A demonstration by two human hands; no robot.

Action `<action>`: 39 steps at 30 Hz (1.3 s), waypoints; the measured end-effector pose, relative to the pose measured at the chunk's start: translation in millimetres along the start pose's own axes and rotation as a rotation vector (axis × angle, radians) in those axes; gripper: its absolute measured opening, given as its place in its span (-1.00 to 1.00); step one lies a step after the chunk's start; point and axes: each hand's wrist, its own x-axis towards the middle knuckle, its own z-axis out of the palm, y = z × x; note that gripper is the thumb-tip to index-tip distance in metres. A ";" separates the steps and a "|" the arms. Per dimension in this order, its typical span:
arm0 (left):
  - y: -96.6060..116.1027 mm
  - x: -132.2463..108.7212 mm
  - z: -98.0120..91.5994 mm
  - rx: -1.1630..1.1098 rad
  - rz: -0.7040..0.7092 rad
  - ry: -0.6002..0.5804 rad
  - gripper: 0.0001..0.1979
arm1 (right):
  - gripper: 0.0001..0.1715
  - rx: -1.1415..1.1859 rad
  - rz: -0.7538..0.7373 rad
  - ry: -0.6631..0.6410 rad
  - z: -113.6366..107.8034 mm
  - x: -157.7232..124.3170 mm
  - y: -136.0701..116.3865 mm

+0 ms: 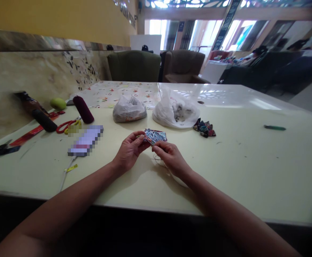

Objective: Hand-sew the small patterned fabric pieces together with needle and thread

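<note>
Both hands meet over the pale table (225, 171), around a small piece of patterned fabric (156, 135) in blue, white and red. My left hand (130, 150) pinches its left side between thumb and fingers. The fingers of my right hand (170, 155) are closed at its lower edge; whether a needle is among them is too small to tell. A thin thread (158, 161) loops below the right hand. Beyond the right hand lies a small pile of dark patterned fabric pieces (204, 127).
Behind the hands sit a tied-looking plastic bag (129, 109) and an open bag with white stuffing (181, 112). To the left are a phone (86, 141) with a cable, red-yellow scissors (67, 125), a maroon thread spool (83, 110) and a dark spool (44, 120). A green pen-like object (274, 127) lies right.
</note>
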 end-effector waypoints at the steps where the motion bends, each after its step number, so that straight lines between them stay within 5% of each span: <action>1: 0.1 0.0 0.2 0.000 0.001 -0.004 -0.79 | -0.68 0.008 0.008 -0.005 -0.1 0.0 0.3; 39: -0.4 0.8 -2.5 -0.042 0.006 -0.111 -0.82 | -0.67 0.168 0.037 -0.091 -2.0 -0.6 1.5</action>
